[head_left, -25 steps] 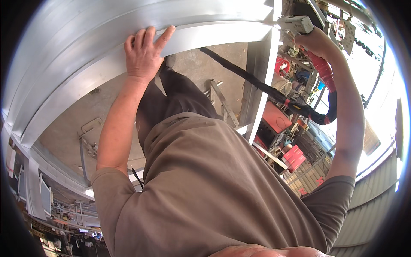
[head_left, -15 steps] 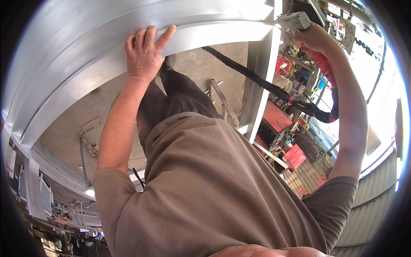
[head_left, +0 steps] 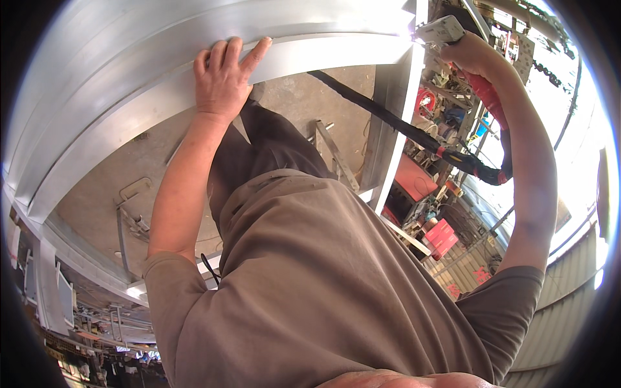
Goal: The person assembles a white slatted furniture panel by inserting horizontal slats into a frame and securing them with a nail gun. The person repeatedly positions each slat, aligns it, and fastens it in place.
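My left hand (head_left: 222,84) rests on the long silvery metal beam (head_left: 330,50), fingers spread over its edge with the thumb pointing right. It holds nothing. At the far right corner of the metal frame, my right hand (head_left: 475,55) is wrapped round a welding gun with a boxy grey-white head (head_left: 441,30). The gun's nose points left at the joint of beam and white upright (head_left: 402,119), where a bright glare sits. Its tip is lost in that glare. From below my right hand runs a red sleeve (head_left: 486,97), leading into a thick black cable (head_left: 388,119).
Beyond the beam lies a broad ribbed metal panel (head_left: 162,48). My dark-trousered legs (head_left: 278,139) stand inside the frame, where the cable crosses. Metal stands (head_left: 335,152) sit on the concrete floor. To the right are a red-topped surface (head_left: 416,176), a red box (head_left: 442,238) and cluttered shelves.
My left hand has slid slightly right along the beam. The welding gun has shifted a little left and tilted, and the glare at the corner looks stronger.
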### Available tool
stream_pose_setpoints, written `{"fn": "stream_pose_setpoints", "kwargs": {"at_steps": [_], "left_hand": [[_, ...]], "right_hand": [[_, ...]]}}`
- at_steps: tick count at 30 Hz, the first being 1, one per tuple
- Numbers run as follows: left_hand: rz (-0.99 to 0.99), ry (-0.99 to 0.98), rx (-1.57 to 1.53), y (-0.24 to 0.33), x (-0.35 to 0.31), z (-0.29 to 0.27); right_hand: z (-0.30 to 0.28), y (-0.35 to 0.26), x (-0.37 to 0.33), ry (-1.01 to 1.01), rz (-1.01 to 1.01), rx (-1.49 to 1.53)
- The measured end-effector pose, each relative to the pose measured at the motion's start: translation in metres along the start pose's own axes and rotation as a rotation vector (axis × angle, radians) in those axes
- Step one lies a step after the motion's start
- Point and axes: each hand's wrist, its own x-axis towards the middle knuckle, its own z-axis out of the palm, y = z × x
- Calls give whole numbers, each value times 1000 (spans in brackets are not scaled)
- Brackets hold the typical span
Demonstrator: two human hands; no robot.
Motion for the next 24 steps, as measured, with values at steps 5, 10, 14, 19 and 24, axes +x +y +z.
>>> {"fn": "stream_pose_setpoints", "kwargs": {"at_steps": [5,10,14,19,24], "left_hand": [[-5,15,-40,-1,-1,0],[-4,52,-22,-1,1,1],[-7,63,-17,0,0,1],[4,41,19,-1,0,0],[-2,38,18,0,-1,0]], "right_hand": [[-2,-5,2,-24,20,-34],[-3,-14,-2,-15,47,-27],[-7,-21,-13,-24,28,-52],[-11,-29,-19,-41,2,-79],[-13,-29,-20,-53,71,-99]]}}
